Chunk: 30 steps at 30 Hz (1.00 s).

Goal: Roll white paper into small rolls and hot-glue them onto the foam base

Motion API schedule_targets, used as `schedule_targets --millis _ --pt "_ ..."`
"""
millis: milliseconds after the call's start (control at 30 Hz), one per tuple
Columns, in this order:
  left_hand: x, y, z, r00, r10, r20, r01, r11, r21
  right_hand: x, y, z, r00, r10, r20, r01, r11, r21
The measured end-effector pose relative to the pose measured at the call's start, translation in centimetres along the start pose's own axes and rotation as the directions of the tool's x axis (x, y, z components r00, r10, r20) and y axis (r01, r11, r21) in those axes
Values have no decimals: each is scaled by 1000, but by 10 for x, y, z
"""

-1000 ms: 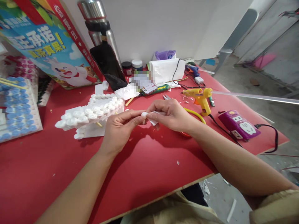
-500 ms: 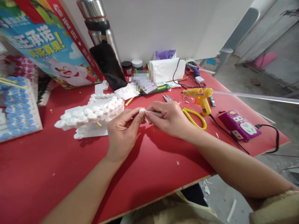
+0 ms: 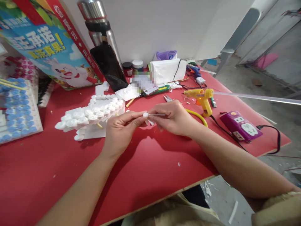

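Between the thumb and fingers of my left hand [image 3: 121, 131] is a small white paper rose [image 3: 145, 115], its coiled head at the fingertips. My right hand [image 3: 172, 119] pinches the white paper strip [image 3: 158, 114] that runs out from the rose. Both hands are above the red table, their fingertips close together. Left of them stands a white holder with rows of finished white roses [image 3: 88, 116]. Beyond my right hand lie scissors with yellow handles [image 3: 198, 116], partly hidden by that hand, and a yellow glue gun [image 3: 202, 99].
A purple power socket [image 3: 241, 127] sits at the table's right with cords around it. Behind are a phone [image 3: 150, 89], a steel bottle [image 3: 101, 28], white paper [image 3: 168, 70] and small jars [image 3: 138, 65]. Blue flowers [image 3: 21, 110] and a printed bag [image 3: 54, 47] stand at the left.
The white rose and both hands have shifted slightly to the right. My right hand now covers more of the scissors' handles. The things on the table stay put.
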State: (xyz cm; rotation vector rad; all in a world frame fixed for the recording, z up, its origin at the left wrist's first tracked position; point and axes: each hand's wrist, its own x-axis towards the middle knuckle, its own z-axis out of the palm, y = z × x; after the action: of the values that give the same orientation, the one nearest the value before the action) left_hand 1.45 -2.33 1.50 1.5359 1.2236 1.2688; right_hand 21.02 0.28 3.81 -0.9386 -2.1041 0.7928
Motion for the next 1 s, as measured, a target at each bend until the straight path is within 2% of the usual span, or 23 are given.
schedule_targets --millis 100,233,367,467,533,567,633,667,700,767,833,867,933,1000 --pt "4 -4 -5 997 -21 78 25 998 -57 1 3 -2 998 -13 60 11 1000 29" --pt "4 -1 -4 992 91 89 -95 994 47 2 4 -1 998 -3 68 0 999 40" --pt "-2 4 3 984 179 -7 -175 971 165 0 1 7 1000 5 12 -5 1000 -6" --pt "-5 5 8 975 205 -84 -183 959 217 -3 -1 16 997 -10 -72 4 996 -86" --pt "-5 5 9 975 199 -94 -174 958 227 -3 -3 19 994 23 -103 -33 995 -98" --pt "-4 5 9 977 191 -90 -166 958 233 -3 -4 18 993 66 -97 -72 996 -56" --pt "-2 6 6 982 178 -69 -155 954 255 0 -4 15 980 197 -26 -191 969 159" --pt "-1 6 4 983 174 -56 -154 952 265 2 -3 12 962 270 37 -268 911 312" --pt "1 5 1 985 170 -41 -152 949 275 5 -2 9 936 334 114 -347 815 463" --pt "3 5 -2 987 160 -21 -147 946 288 9 3 3 874 395 283 -474 559 681" --pt "4 3 -4 987 163 -5 -154 943 296 12 9 1 820 366 440 -557 335 760" --pt "4 3 -5 985 173 2 -166 940 298 13 12 2 801 332 499 -586 258 768" --pt "4 2 -4 979 205 16 -200 934 297 13 17 5 783 284 554 -610 175 773" --pt "4 2 -3 974 225 25 -222 930 294 12 19 7 792 289 538 -592 152 791"
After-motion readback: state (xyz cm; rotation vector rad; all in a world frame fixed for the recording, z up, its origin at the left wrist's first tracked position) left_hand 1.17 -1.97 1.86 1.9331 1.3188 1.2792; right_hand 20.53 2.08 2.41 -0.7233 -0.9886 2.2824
